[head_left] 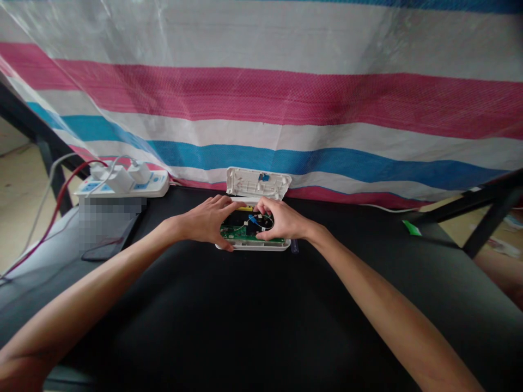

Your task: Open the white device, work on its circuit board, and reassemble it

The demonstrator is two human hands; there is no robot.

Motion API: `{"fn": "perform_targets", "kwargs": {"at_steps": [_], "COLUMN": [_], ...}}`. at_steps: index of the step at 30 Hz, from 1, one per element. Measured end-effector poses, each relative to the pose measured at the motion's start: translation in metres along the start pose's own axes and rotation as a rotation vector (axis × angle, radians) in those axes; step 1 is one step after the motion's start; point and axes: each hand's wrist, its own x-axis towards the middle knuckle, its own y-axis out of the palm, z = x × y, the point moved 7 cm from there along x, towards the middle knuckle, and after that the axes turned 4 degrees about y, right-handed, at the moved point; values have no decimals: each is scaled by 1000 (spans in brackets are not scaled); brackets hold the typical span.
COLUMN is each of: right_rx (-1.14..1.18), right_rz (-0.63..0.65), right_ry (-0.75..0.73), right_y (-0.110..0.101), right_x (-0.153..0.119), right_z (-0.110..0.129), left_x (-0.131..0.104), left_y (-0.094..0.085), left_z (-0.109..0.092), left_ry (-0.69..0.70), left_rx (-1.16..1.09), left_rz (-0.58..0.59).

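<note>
both left hand [206, 219] and right hand [289, 220], fingers apart, worked over opened modem [261, 247], whose blue fibre connector [253, 219] seemingly needed gentle handling.

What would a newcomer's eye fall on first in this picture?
First, the big striped sheet in pink, white and blue, behind the black table. Then the open white case on the table, its green board showing between the left hand and right hand. Off to the left, a power strip holds white plugs.
</note>
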Motion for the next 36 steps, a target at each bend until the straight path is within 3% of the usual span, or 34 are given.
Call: {"fn": "perform_targets", "kwargs": {"at_steps": [9, 16, 23, 36], "right_rx": [-32, -286, -334, -282], "right_rz": [4, 37, 88, 80], "right_ry": [-22, -6, -78, 78], "right_y": [1, 8, 8, 13], "right_x": [4, 2, 13, 4], "right_z": [-2, 3, 5, -1], "left_x": [1, 1, 1, 1], "left_y": [0, -2, 0, -4], "left_z": [0, -2, 1, 7], "left_ry": [15, 43, 41, 35], "left_rx": [-15, -42, -43, -68], "left_rz": [-6, -49, -66, -19]}}
